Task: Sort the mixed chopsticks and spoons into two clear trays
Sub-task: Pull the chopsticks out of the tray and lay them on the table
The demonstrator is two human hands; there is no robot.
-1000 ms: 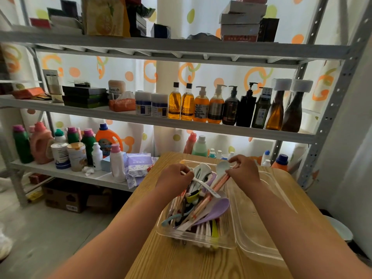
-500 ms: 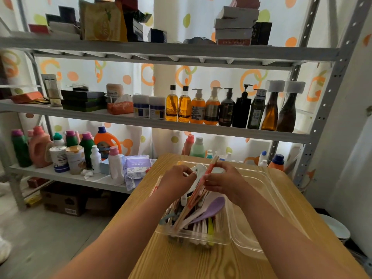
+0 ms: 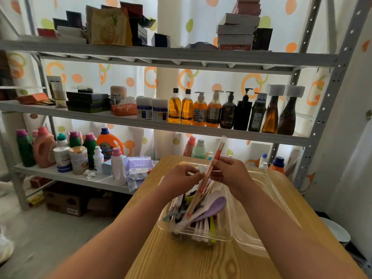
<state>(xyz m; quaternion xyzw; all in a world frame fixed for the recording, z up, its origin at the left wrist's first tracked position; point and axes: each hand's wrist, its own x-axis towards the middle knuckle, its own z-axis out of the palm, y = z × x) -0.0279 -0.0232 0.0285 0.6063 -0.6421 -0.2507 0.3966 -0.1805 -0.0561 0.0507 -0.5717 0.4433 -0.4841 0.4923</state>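
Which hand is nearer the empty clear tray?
Right. The right hand is at the left rim of the empty tray, pinching the wrapped chopsticks; the left hand is farther left, over the full tray, pinching them.

Bare worktop [image 3: 181,258] in front of the trays gives open room to pass. The left tray [image 3: 229,236] is heaped with spoons [image 3: 213,206] and sticks, handles jutting up. The right tray [image 3: 277,186], touching it, shows a bare floor, open from above. Over the left tray's far end the left hand [image 3: 181,178] and right hand [image 3: 231,174] hold a chopstick pack [image 3: 218,152] slanting up, barring the way across. Bottles [image 3: 198,149] and rack [image 3: 320,117] close off the far edge.
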